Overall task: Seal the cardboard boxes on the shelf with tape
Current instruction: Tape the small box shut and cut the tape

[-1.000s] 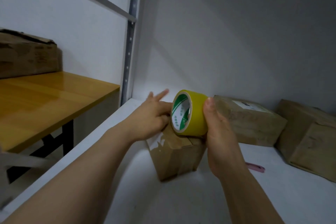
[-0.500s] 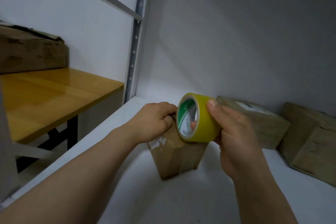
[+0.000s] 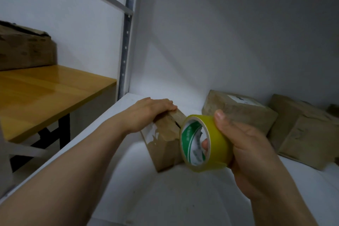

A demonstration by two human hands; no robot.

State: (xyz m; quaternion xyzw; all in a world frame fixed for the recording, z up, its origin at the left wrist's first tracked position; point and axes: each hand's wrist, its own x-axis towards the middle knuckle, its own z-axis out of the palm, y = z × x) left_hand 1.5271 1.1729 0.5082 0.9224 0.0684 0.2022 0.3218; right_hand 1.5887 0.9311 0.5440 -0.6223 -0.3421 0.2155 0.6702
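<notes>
We've pulled the tape roll (image 3: 203, 142) back off the small box (image 3: 166, 140), and our left hand (image 3: 146, 113) now lies flat, fingers open, on its top to pin the flaps. Right of the box, our right hand (image 3: 244, 145) grips the roll. Its green core print is unreadable.

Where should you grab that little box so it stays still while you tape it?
Probably press down on the small cardboard box's top far edge, coming from above on the left, as the left hand does. The flap seam gapes down the middle, so that leaves it bare for the yellow tape roll in the right hand.
</notes>
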